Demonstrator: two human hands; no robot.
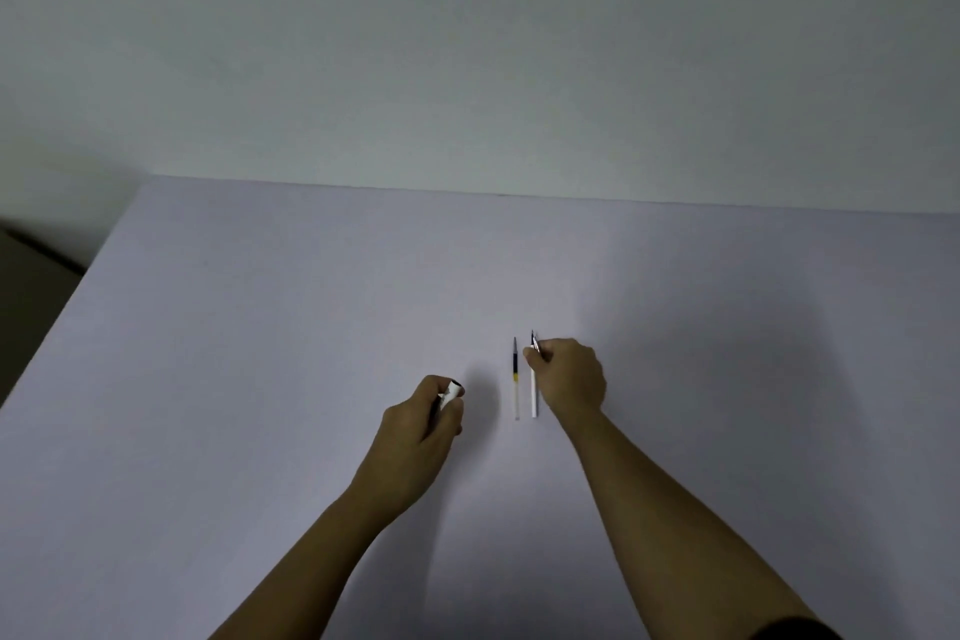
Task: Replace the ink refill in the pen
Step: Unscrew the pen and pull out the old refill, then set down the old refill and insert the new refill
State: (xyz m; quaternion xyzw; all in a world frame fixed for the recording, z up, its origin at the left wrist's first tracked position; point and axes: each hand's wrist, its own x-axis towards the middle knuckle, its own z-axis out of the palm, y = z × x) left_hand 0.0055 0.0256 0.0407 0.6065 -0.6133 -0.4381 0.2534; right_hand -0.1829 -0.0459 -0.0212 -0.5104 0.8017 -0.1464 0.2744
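Refill half dark, half clear, flat

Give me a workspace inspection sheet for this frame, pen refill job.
Surface: pale table, bare apart from the job's things.
Job's things: refill with dark ink lies flat, untouched; white refill beside it, right of it, apart from it; pen body off the table.
Clutter: nothing seen.
Hands: left hand closed on the pen body; right hand pinching the white refill near its tip.
Cables: nothing seen.
Surroundings: plain wall behind; dark floor at left.
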